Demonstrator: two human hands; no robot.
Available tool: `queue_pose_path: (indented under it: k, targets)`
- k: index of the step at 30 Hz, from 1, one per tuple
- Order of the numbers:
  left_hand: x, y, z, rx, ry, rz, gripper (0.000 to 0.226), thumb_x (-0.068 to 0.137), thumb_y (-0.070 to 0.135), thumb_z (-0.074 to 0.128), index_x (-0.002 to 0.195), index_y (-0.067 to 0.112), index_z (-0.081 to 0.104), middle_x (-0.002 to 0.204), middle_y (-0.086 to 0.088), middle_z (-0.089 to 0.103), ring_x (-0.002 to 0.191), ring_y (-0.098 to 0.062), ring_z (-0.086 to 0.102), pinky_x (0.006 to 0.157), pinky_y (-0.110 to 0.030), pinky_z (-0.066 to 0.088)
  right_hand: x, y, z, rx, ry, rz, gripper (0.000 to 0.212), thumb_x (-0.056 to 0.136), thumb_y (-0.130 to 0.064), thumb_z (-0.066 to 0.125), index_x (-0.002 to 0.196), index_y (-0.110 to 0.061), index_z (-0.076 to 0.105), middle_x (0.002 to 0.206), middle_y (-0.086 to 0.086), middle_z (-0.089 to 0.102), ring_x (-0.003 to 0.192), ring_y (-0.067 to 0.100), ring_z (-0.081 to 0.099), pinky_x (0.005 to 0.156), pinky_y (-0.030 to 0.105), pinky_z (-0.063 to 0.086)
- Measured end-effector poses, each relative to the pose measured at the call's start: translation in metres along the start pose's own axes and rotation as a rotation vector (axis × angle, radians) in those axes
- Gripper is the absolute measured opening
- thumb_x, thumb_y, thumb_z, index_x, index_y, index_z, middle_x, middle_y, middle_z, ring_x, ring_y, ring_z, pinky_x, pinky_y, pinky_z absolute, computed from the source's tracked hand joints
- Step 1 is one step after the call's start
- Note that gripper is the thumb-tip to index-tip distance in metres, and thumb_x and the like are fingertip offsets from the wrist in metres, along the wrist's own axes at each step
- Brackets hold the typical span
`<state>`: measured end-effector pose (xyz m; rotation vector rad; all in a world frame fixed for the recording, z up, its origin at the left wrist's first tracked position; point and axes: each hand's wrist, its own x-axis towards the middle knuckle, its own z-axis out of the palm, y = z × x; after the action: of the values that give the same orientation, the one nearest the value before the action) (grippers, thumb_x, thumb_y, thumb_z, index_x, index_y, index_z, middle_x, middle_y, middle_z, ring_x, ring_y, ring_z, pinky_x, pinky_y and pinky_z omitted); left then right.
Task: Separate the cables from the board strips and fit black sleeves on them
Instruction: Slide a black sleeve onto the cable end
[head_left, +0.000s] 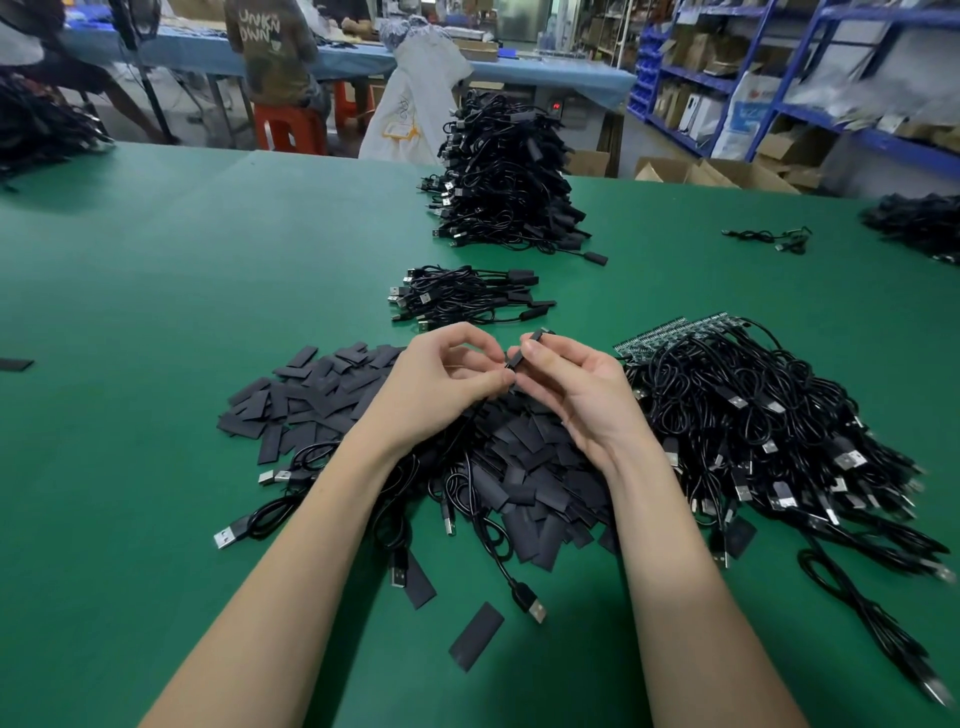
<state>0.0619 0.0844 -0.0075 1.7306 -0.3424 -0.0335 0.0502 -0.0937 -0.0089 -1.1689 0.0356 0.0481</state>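
Fingertips of both hands (447, 384) (576, 387) pinched around one black sleeve (522, 352).

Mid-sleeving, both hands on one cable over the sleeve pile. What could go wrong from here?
1. The right hand pinches the flat black sleeve by its edge while the left hand feeds the thin black cable; the sleeve may slip or go on crooked.
2. The cable trails into the loose heap of black sleeves; pulling may scatter them.
3. Unsleeved cables on green board strips lie close; finished ones might mix in.
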Motion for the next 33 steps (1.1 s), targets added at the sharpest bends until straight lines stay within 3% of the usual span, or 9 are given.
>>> queue_pose_path:
  k: [4, 11, 21, 27, 33]
  targets:
    - [0.0, -0.001, 0.001, -0.021, 0.008, -0.009, 0.015, 0.085, 0.004, 0.079, 0.094, 0.005, 0.066, 0.08, -0.008, 0.077, 0.071, -0.017, 0.071, 0.076, -0.028, 0.057, 0.0, 0.002, 0.004, -0.081, 0.016, -0.078, 0.027, 0.091, -0.01, 0.074, 0.115, -0.021, 0.07, 0.098, 0.011, 0.079, 0.083, 0.016, 0.075, 0.074, 0.025, 0.06]
    - [0.0, 0.0, 0.002, -0.035, 0.048, -0.02, 0.014, 0.084, 0.003, 0.079, 0.09, 0.004, 0.067, 0.074, -0.008, 0.076, 0.062, -0.011, 0.066, 0.065, -0.02, 0.052, 0.0, 0.004, 0.007, -0.062, 0.026, -0.084, 0.022, 0.087, -0.008, 0.077, 0.106, -0.019, 0.077, 0.097, 0.008, 0.079, 0.078, 0.013, 0.073, 0.072, 0.022, 0.059]
    - [-0.005, 0.006, 0.003, 0.137, 0.011, -0.038, 0.016, 0.092, 0.028, 0.074, 0.088, 0.013, 0.072, 0.054, 0.008, 0.063, 0.053, -0.01, 0.05, 0.058, -0.014, 0.041, -0.003, 0.0, 0.009, 0.038, 0.03, -0.034, 0.019, 0.088, -0.008, 0.075, 0.101, -0.02, 0.079, 0.098, 0.007, 0.078, 0.082, 0.013, 0.071, 0.072, 0.023, 0.059]
    - [-0.005, 0.013, 0.002, -0.03, -0.015, -0.074, 0.017, 0.095, 0.018, 0.07, 0.093, 0.001, 0.071, 0.066, -0.001, 0.07, 0.064, -0.019, 0.063, 0.063, -0.022, 0.053, -0.003, -0.004, 0.005, 0.021, -0.019, -0.022, 0.034, 0.092, -0.026, 0.073, 0.125, -0.029, 0.067, 0.111, 0.006, 0.077, 0.097, 0.022, 0.076, 0.073, 0.025, 0.059]
    - [-0.001, 0.028, -0.002, 0.009, -0.01, -0.02, 0.016, 0.094, 0.028, 0.072, 0.09, 0.013, 0.073, 0.073, -0.001, 0.073, 0.062, -0.016, 0.066, 0.062, -0.019, 0.05, 0.0, -0.007, -0.004, -0.004, 0.012, 0.024, 0.038, 0.099, -0.044, 0.062, 0.132, -0.027, 0.056, 0.115, 0.002, 0.077, 0.102, 0.025, 0.075, 0.074, 0.028, 0.06]
